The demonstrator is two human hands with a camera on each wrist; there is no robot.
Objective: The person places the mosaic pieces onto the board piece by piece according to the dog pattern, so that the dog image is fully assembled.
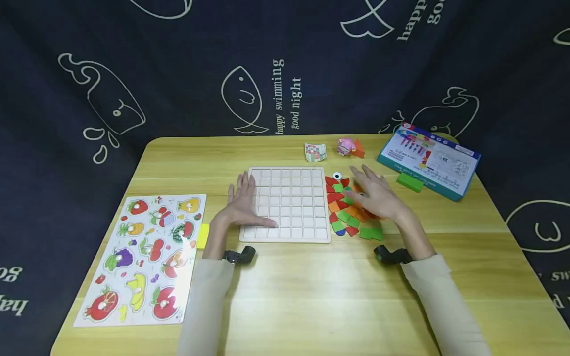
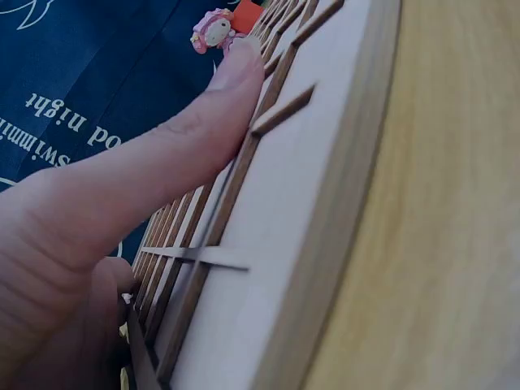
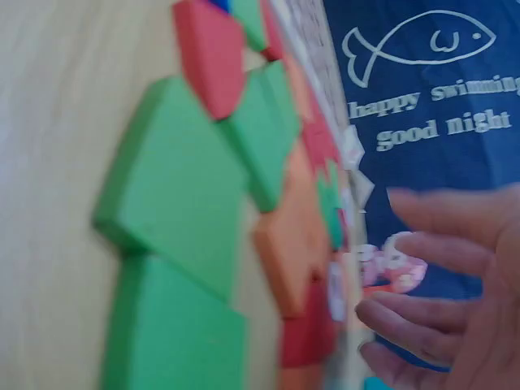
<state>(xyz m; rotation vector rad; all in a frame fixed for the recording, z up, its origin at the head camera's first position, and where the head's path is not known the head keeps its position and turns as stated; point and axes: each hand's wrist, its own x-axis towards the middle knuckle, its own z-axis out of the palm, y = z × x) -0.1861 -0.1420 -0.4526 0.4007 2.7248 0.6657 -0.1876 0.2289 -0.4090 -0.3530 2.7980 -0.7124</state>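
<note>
A pale wooden grid board (image 1: pixel 285 237) lies flat on the table. My left hand (image 1: pixel 242 205) is at its left side, fingers spread, with the thumb reaching over the lower left squares. In the left wrist view the thumb (image 2: pixel 187 138) lies along the dividers of the board (image 2: pixel 325 211). Beside the board's right edge is a loose heap of red, green and orange flat pieces (image 1: pixel 345 216). Over that heap is my right hand (image 1: pixel 378 195), fingers apart and nothing gripped. The right wrist view shows green pieces (image 3: pixel 179 187) up close, slightly blurred, left of the right hand (image 3: pixel 455 292).
A fruit puzzle board (image 1: pixel 151 257) lies at the left, a yellow piece (image 1: pixel 203 236) by its edge. Toward the back are a small printed card (image 1: pixel 315 153), a pink figurine (image 1: pixel 345 147) and an orange piece (image 1: pixel 358 149). A box (image 1: pixel 432 158) and green block (image 1: pixel 409 182) lie back right.
</note>
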